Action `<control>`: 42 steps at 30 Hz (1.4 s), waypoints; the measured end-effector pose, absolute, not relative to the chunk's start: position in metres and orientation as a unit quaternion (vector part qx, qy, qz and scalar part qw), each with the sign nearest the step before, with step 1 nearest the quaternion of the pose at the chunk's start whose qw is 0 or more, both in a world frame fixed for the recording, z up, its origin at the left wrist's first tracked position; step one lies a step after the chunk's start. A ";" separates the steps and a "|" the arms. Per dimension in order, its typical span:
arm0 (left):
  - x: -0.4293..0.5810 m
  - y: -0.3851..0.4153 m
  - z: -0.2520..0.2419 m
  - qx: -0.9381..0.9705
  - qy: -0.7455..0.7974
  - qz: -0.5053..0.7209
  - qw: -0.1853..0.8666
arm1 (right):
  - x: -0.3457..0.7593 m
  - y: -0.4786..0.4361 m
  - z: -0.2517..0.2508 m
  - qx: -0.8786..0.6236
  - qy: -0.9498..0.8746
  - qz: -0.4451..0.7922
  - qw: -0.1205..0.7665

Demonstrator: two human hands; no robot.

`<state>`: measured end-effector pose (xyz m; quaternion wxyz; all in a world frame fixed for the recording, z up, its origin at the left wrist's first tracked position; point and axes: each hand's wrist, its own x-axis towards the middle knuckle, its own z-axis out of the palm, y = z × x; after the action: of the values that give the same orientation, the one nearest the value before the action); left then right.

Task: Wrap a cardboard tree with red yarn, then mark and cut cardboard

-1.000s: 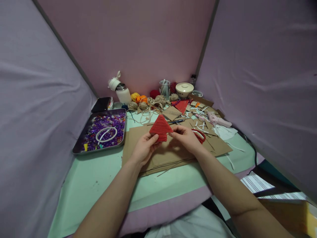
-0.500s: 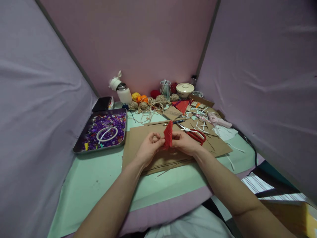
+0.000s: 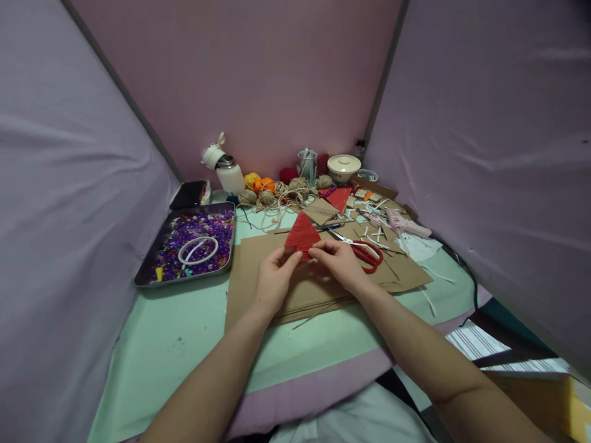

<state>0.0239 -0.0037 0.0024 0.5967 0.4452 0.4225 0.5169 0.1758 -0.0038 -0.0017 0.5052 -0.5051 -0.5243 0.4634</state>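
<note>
Gripping the red yarn-wrapped cutout [image 3: 303,232] from below, you have it in front of you over the brown cardboard sheets [image 3: 252,264], its pointed tip away from you and its ridged face in view. Your left hand [image 3: 276,274] grasps the lower left part, thumb in front; your right hand [image 3: 341,263] pinches the lower right part, its thumb and index fingertips close to your left thumb. The fingers of both hands are closed on the piece and cover much of its bottom edge.

Just beside your right hand, the red-handled scissors [image 3: 373,257] lie on the cardboard with their blades slightly apart. Beyond the cutout you have a dark pen [image 3: 330,227], and behind that a flat red triangle [image 3: 340,198]. The pale pink glue gun [image 3: 406,223] lies to the right among paper scraps.

On your left, the metal tray [image 3: 184,281] sits on the green tabletop [image 3: 184,363], filled with mostly purple beads [image 3: 203,226] and a white ring [image 3: 180,252] on top. Along the back you see balls of twine [image 3: 299,189], an orange yarn ball [image 3: 265,184], a white bottle [image 3: 231,178] and a lidded bowl [image 3: 344,167].
</note>
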 end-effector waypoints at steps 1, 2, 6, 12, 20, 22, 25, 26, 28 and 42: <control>0.023 -0.002 0.003 0.442 0.426 0.527 0.588 | 0.177 -0.004 -0.001 -0.507 -0.554 0.428 0.503; 0.022 -0.001 0.004 0.438 0.430 0.536 0.579 | 0.179 -0.004 0.000 -0.507 -0.580 0.387 0.506; 0.019 0.003 0.006 0.416 0.432 0.545 0.586 | 0.184 -0.004 0.001 -0.506 -0.612 0.264 0.547; 0.019 0.002 0.006 0.363 0.396 0.544 0.644 | 0.185 0.000 -0.002 -0.498 -0.566 0.364 0.546; 0.017 0.002 0.007 0.317 0.355 0.528 0.703 | 0.188 0.001 -0.004 -0.441 -0.470 0.583 0.496; 0.017 0.001 0.008 0.313 0.345 0.518 0.717 | 0.190 0.002 -0.005 -0.419 -0.458 0.617 0.483; 0.015 0.000 0.009 0.326 0.323 0.462 0.759 | 0.192 0.002 -0.004 -0.395 -0.469 0.632 0.474; 0.014 -0.001 0.010 0.333 0.315 0.432 0.777 | 0.192 0.001 -0.003 -0.389 -0.480 0.630 0.470; 0.011 -0.002 0.010 0.345 0.304 0.370 0.808 | 0.192 -0.001 -0.002 -0.377 -0.511 0.624 0.456; 0.008 -0.001 0.008 0.364 0.317 0.287 0.827 | 0.178 -0.002 -0.012 -0.316 -0.420 0.712 0.466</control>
<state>0.0078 -0.0010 0.0077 0.8274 0.3639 0.3170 0.2871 0.1778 -0.0017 -0.0124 0.4664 -0.3158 -0.4196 0.7118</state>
